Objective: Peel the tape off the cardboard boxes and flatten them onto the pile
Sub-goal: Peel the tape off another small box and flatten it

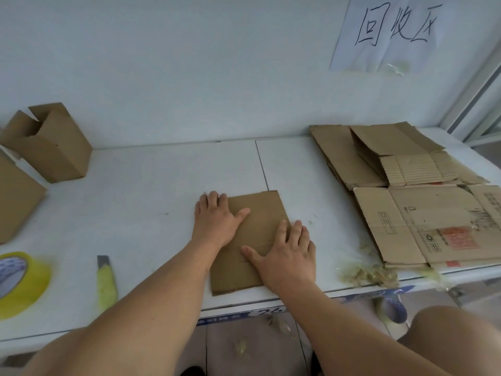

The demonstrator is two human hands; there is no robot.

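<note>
The white desk [151, 169] carries everything; at its right end lies one pile of flattened cardboard [412, 191], several sheets deep, and at its left two boxes still stand, an open box [54, 147] by the wall and a second box [16, 196] cut by the frame edge. One flattened box [254, 234] lies at the front middle under both hands: the left hand [217, 221] and right hand [287, 256] press it, each grip open with fingers spread flat. Pressing well, I judge, means leaning weight along the creases before sliding it right onto the pile. One tape roll [19, 283], one utility knife [106, 280] and a clump of peeled tape scraps [366, 275] sit along the front.
</note>
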